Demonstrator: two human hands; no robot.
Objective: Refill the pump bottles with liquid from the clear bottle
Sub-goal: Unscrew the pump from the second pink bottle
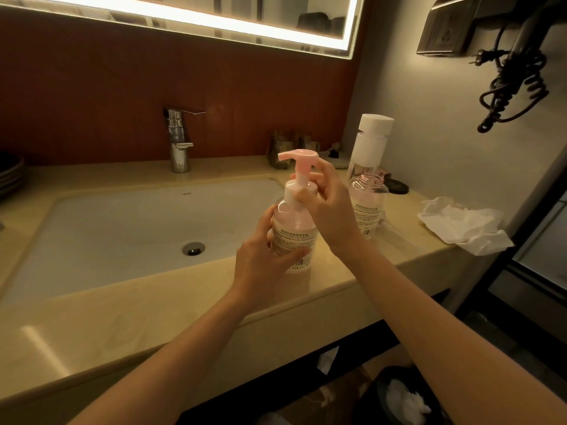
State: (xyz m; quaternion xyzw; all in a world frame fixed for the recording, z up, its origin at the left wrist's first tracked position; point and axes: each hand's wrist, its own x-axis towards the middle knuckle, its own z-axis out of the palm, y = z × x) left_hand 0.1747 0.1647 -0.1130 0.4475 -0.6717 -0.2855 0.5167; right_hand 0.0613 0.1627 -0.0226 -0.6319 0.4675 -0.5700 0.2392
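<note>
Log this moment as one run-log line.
left hand grips pink-pump plastic bottle body | right hand pinches its white collar | second labelled bottle uncapped, behind | tall clear white-capped bottle upright, closed

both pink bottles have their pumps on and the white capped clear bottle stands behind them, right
Not quite: only the front pump bottle, gripped by the left hand and right hand, carries a pump. The head view shows the second bottle with a bare threaded neck. The white-capped clear bottle does stand behind them.
</note>
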